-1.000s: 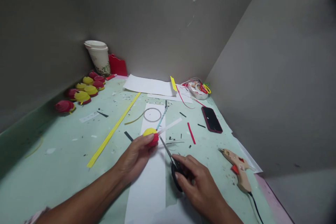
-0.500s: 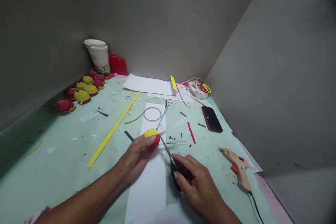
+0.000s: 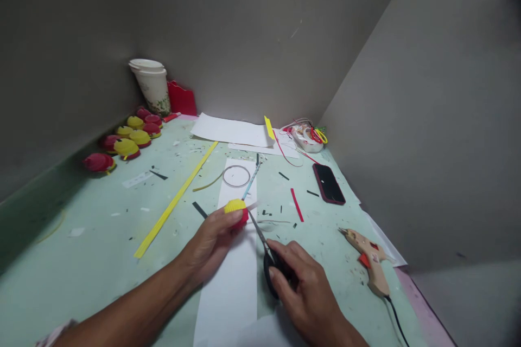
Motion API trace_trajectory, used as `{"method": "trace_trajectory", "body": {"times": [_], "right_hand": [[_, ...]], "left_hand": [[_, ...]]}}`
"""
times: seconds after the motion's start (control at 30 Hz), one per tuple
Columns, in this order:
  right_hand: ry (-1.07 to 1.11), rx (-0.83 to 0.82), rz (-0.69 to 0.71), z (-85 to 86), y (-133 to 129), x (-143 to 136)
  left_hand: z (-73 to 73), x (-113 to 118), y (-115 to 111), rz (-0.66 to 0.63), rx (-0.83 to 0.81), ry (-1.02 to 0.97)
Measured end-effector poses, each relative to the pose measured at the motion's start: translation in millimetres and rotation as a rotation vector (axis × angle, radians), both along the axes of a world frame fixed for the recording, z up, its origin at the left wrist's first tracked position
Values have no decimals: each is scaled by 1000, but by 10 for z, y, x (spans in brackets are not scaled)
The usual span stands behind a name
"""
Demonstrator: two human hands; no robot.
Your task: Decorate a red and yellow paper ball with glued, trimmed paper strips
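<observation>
My left hand (image 3: 217, 236) is closed on a small round piece, yellow on top and red below (image 3: 236, 207), held over a long white paper strip (image 3: 228, 293). In my right hand (image 3: 307, 282) are black-handled scissors (image 3: 260, 234), their tips right at the piece's right side. Whether the blades are fully closed I cannot tell. A thin whitish strand (image 3: 272, 222) lies beside the blades. Just beyond the piece are a blue patterned stick (image 3: 251, 180) and a thin ring (image 3: 236, 166) on the paper.
Several red and yellow round pieces (image 3: 127, 147) stand at left near a white paper cup (image 3: 152, 87). A long yellow strip (image 3: 177, 200) lies left of the paper. To the right are a phone (image 3: 329, 184) and a corded glue gun (image 3: 368, 260). White sheets (image 3: 232, 130) lie at the back.
A blurred pale sliver that stuck out to the right of the piece has largely gone from view, leaving a short bit at the scissor tips. Both hands stay almost in place.
</observation>
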State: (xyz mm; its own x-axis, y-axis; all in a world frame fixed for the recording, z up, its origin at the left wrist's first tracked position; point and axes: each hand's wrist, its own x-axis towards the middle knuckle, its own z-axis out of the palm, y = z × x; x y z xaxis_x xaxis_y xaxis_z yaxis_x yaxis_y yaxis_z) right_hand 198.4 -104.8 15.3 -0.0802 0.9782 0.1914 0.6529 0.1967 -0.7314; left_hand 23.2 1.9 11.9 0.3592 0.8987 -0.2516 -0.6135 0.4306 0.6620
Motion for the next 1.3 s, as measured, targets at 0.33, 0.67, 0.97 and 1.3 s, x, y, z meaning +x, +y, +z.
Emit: {"method": "trace_trajectory", "body": {"times": [0.33, 0.67, 0.97, 1.3], "right_hand": [[-24, 65, -19, -15, 1, 2], [-107, -18, -164, 92, 33, 202], [-12, 136, 25, 120, -69, 140], [95, 112, 11, 63, -126, 73]], "left_hand": [[-25, 0, 9, 9, 2, -9], [-43, -57, -2, -62, -44, -72], [-29, -62, 29, -135, 55, -106], [21, -71, 16, -194, 111, -119]]}}
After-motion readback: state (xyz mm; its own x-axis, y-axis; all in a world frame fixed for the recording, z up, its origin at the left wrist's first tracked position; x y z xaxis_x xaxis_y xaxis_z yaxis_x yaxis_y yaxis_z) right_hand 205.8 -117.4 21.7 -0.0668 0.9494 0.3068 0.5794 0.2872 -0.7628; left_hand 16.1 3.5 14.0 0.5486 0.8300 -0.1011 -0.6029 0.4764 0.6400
